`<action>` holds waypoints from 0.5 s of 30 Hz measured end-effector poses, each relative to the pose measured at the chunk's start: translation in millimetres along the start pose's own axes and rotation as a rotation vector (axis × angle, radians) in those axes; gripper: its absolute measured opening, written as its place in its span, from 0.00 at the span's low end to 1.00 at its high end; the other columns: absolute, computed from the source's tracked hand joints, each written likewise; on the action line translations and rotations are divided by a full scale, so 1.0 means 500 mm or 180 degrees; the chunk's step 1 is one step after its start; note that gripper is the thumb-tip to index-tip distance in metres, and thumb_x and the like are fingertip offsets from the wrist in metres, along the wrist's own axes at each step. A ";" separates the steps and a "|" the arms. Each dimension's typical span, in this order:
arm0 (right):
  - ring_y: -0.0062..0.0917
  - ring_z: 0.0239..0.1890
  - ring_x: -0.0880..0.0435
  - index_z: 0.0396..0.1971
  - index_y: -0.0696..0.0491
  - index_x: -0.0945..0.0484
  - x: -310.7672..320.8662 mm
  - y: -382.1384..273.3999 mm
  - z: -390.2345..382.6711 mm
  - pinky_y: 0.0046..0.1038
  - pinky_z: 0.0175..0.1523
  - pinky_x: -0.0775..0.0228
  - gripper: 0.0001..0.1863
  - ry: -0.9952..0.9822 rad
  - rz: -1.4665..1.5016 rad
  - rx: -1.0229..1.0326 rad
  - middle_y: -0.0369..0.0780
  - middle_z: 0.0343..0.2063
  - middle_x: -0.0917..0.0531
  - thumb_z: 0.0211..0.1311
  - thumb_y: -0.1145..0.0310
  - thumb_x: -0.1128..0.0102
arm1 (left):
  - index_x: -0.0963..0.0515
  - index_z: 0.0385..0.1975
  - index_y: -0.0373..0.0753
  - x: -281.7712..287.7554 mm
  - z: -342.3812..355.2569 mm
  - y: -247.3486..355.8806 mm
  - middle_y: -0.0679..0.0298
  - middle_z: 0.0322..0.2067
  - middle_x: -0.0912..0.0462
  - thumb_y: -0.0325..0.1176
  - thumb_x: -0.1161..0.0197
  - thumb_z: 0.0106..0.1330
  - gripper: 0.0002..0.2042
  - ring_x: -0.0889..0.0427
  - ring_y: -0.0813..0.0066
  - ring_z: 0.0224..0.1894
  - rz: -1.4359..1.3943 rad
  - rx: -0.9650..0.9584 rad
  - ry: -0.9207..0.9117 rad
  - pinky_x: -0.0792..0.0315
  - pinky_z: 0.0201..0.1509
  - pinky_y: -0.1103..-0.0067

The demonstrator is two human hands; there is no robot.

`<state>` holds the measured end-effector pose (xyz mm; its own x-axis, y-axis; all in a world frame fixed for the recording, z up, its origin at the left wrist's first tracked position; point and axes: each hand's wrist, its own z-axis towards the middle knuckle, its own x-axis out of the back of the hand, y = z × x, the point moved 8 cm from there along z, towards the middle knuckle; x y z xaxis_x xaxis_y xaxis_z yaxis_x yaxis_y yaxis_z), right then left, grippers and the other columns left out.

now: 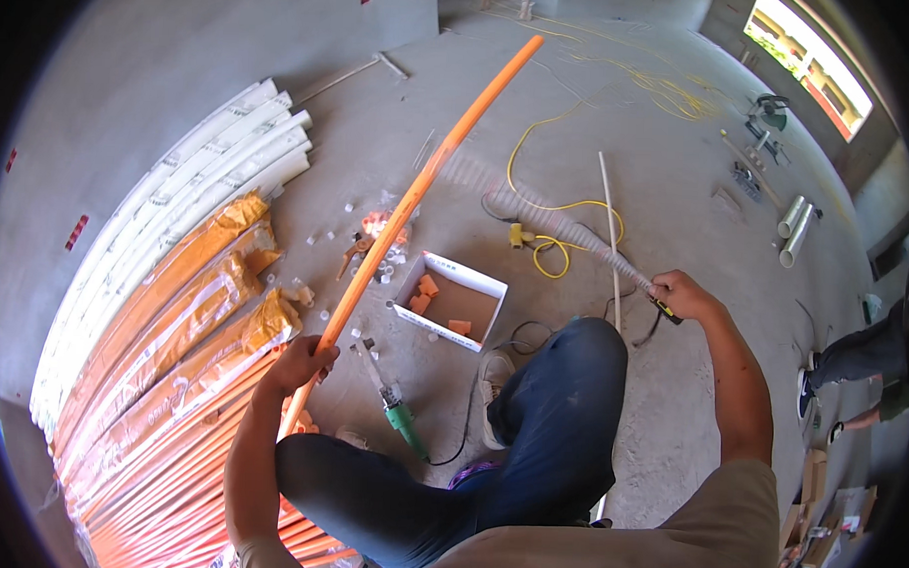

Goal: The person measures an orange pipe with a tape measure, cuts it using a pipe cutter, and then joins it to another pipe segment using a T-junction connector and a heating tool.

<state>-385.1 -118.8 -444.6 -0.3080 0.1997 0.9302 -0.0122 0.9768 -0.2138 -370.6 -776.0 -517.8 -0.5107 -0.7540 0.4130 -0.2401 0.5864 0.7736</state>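
Note:
My left hand [303, 364] is closed around a long orange pipe [405, 204], which slants up and away to the right. In my right hand [682, 294] is a black and yellow tape measure [665, 311], held out to the right beyond my knee. Its blade, smeared by motion, stretches from the case toward the pipe; I cannot tell whether its far end touches the pipe. Beyond my feet, a white cardboard box [493, 283] holds several orange fittings [426, 287]. Between pipe and box lies a green-handled pipe welding tool [400, 418], its cord running along the floor.
Bundled orange pipes [169, 444] and white pipes [193, 165] fill the left side. A thin white pipe [610, 219] lies past my right knee. Yellow cable [566, 250] winds over the floor. Small white fittings [305, 290] are scattered leftward. Another person's legs [858, 353] show at right.

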 end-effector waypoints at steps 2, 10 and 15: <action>0.28 0.34 0.16 0.38 0.57 0.16 -0.001 0.069 -0.022 0.33 0.45 0.25 0.14 0.0185 0.1696 -0.0681 0.41 0.34 0.14 0.73 0.62 0.45 | 0.23 0.33 0.34 -0.011 0.016 -0.007 0.66 0.21 0.23 0.45 0.40 0.73 0.17 0.24 0.79 0.22 -0.0168 0.0096 0.0114 0.28 0.30 0.77; 0.27 0.28 0.16 0.38 0.55 0.21 -0.018 -0.389 0.132 0.35 0.33 0.19 0.10 0.0259 0.5730 -0.0257 0.39 0.29 0.18 0.71 0.63 0.44 | 0.28 0.26 0.36 -0.054 0.041 -0.056 0.65 0.17 0.29 0.55 0.51 0.77 0.26 0.27 0.75 0.19 -0.0604 0.0322 -0.0173 0.30 0.26 0.75; 0.25 0.26 0.17 0.40 0.50 0.22 -0.172 -0.646 0.214 0.35 0.31 0.20 0.11 -0.0261 0.6272 -0.0542 0.39 0.29 0.17 0.77 0.61 0.51 | 0.29 0.25 0.37 -0.053 0.032 -0.022 0.64 0.17 0.30 0.61 0.55 0.76 0.30 0.29 0.73 0.17 -0.0561 0.0161 -0.0030 0.33 0.24 0.75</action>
<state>-456.6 -459.6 -487.5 0.1857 0.8261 -0.5321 0.4145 -0.5569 -0.7198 -367.7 -757.4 -545.0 -0.4647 -0.8438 0.2684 -0.3677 0.4596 0.8084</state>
